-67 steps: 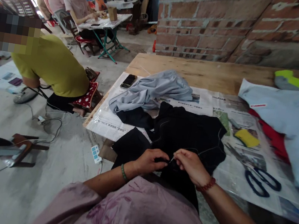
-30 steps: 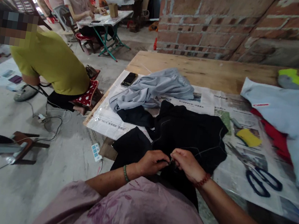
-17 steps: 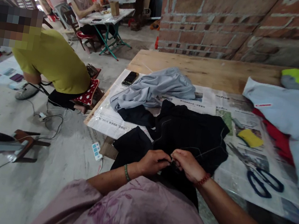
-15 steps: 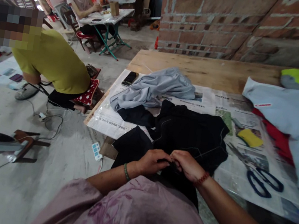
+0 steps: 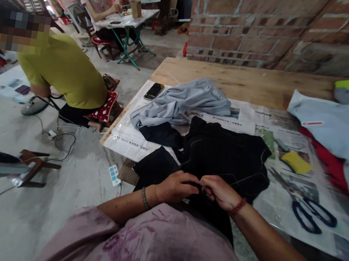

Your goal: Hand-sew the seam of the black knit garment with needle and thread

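On the head cam I've got the left hand [image 5: 176, 189] pinching the black cloth [image 5: 224, 151], which spills over the desk's [image 5: 251, 83] near edge. Right hand [image 5: 221, 194] is curled tight against it, can't tell around what. Scissors [image 5: 297, 202] sit rightward along that edge, phone [image 5: 153, 91] by the left edge.

Just below the frame's centre, your left hand [image 5: 173, 187] and right hand [image 5: 220, 191] meet at the fingertips, fingers bent, the right's curled tighter. Your left forearm [image 5: 122, 207] slants in from lower left, your right forearm [image 5: 272, 241] from the lower-right corner.
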A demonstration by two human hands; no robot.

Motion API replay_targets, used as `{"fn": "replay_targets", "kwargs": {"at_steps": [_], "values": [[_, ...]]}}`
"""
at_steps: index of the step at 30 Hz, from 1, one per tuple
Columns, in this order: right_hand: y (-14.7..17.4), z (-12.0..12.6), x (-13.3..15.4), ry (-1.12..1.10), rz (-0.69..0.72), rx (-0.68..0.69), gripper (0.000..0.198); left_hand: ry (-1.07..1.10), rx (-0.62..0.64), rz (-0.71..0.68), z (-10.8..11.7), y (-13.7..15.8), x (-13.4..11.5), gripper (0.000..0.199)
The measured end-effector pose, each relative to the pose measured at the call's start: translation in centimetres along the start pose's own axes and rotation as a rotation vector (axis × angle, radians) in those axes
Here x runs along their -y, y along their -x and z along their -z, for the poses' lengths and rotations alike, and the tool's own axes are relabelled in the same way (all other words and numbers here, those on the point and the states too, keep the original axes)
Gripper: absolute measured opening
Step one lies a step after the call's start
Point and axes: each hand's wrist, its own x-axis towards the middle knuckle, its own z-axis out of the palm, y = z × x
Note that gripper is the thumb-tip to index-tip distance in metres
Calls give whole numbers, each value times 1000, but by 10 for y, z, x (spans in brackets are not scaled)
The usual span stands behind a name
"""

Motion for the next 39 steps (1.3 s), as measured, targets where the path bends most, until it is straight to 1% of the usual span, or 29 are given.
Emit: {"fn": "replay_targets", "kwargs": {"at_steps": [7, 10, 13, 15, 19, 23, 27, 30, 34, 39], "values": [[-1, 0, 0, 37, -21, -13, 16, -116, 139, -22, 6, 0, -1, 19], [-2, 1, -1, 19, -20, -5, 18, -195, 162, -29, 6, -1, -1, 23], [-4, 2, -1, -5, -19, 8, 18, -231, 114, -43, 2, -1, 1, 25], [-5, 3, -2, -18, -18, 11, 17, -199, 55, -39, -1, -1, 0, 24], [-7, 2, -5, -33, -8, 3, 16, -24, -53, 9, -3, -3, -5, 20], [-3, 1, -7, -34, 18, -27, 15, 183, -121, 81, -1, -5, -8, 20], [5, 0, -3, 40, 66, -108, 15, 248, -138, 116, -2, -6, -9, 18], [11, -3, 1, 86, 82, -150, 16, 294, -154, 121, -3, -8, -10, 21], [13, -4, 2, 79, 85, -164, 17, 321, -159, 124, -3, -10, -11, 23], [10, -2, -2, 49, 86, -150, 18, 320, -151, 140, -4, -10, -11, 20]]}}
